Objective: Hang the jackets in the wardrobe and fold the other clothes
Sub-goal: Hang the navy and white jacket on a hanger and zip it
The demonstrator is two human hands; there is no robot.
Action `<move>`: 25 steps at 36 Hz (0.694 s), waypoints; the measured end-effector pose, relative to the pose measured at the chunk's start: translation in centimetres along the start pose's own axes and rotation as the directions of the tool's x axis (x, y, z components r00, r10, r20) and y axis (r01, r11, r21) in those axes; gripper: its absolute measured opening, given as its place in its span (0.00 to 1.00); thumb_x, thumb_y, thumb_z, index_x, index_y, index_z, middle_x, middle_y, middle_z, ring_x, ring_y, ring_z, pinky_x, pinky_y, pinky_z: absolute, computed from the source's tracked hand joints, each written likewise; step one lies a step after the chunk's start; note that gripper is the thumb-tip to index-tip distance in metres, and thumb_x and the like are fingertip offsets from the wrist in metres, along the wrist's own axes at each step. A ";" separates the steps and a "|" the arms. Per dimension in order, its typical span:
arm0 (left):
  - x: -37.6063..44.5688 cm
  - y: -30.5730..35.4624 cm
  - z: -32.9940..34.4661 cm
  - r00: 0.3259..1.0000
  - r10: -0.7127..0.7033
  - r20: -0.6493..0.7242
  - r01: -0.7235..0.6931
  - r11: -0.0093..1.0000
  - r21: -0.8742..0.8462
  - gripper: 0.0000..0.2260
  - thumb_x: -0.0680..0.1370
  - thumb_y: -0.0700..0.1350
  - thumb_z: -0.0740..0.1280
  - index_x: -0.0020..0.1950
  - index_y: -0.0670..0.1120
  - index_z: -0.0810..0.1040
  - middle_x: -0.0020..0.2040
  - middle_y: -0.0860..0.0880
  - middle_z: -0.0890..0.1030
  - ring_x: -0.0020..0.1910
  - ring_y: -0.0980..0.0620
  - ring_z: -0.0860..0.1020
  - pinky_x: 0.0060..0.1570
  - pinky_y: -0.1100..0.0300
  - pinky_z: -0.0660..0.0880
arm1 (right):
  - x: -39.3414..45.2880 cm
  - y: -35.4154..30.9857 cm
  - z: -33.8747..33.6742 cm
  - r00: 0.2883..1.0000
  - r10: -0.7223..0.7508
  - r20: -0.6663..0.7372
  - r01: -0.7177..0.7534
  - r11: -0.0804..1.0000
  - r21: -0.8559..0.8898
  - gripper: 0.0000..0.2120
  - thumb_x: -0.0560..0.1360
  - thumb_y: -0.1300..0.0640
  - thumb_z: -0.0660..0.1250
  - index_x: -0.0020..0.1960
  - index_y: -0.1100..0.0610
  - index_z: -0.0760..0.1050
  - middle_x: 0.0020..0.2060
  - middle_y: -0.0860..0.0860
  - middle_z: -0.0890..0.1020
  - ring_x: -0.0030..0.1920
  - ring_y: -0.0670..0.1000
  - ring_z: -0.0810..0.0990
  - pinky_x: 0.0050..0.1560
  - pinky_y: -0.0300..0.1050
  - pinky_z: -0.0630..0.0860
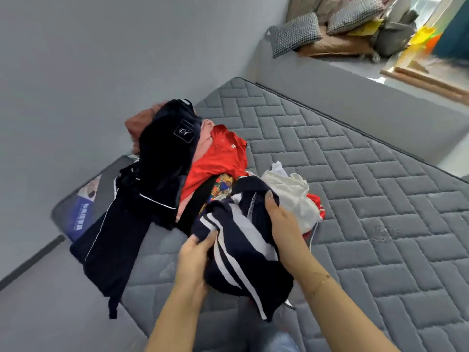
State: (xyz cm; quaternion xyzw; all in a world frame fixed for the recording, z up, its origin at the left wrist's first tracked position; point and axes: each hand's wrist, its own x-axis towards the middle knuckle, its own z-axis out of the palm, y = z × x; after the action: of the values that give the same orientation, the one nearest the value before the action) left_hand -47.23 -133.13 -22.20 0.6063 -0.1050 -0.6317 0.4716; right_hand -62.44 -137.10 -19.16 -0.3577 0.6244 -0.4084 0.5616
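Grey quilted mattress (355,189) against a plain grey wall (88,59). Raised grey ledge (368,102) behind it with checked cushions (295,34), bedding pile. Daylight from top right, probably a window (431,11), blurred.

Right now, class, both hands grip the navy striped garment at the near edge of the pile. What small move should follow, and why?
Probably lift the navy striped garment clear of the pile and shake it open. The left hand and right hand both hold it bunched, so its type cannot be told, and it still touches the white garment on the grey mattress.
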 end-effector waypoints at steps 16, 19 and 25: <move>-4.7 -2.8 -20.5 0.857 0.112 -0.503 -0.176 0.981 -0.083 0.10 0.82 0.40 0.62 0.62 0.43 0.77 0.55 0.44 0.82 0.50 0.48 0.80 0.46 0.55 0.75 | 2.6 -2.8 10.0 0.935 -0.077 0.345 0.077 0.997 0.013 0.15 0.78 0.46 0.66 0.40 0.54 0.81 0.39 0.52 0.81 0.42 0.52 0.79 0.49 0.49 0.76; -5.9 -4.2 -22.2 0.891 0.088 -0.446 -0.135 0.988 -0.074 0.08 0.81 0.39 0.63 0.59 0.42 0.78 0.57 0.43 0.81 0.49 0.51 0.81 0.50 0.56 0.74 | -1.0 -2.5 11.9 0.886 -0.106 0.451 0.130 0.991 -0.021 0.15 0.78 0.45 0.65 0.36 0.49 0.82 0.35 0.48 0.81 0.38 0.48 0.78 0.44 0.45 0.75; -8.1 -3.4 -25.1 0.956 0.172 -0.238 -0.152 0.983 0.101 0.19 0.80 0.45 0.66 0.71 0.51 0.69 0.65 0.51 0.77 0.61 0.55 0.76 0.59 0.58 0.70 | -8.5 -2.0 15.0 0.806 -0.196 0.559 0.213 0.976 0.036 0.16 0.79 0.50 0.65 0.35 0.50 0.83 0.30 0.46 0.82 0.31 0.43 0.79 0.33 0.35 0.75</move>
State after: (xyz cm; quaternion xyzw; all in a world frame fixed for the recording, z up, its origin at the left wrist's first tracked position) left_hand -28.52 -114.45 -25.29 0.6879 -0.1206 -0.5061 0.5060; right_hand -46.55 -131.80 -14.41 -0.5344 0.3962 -0.3350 0.6673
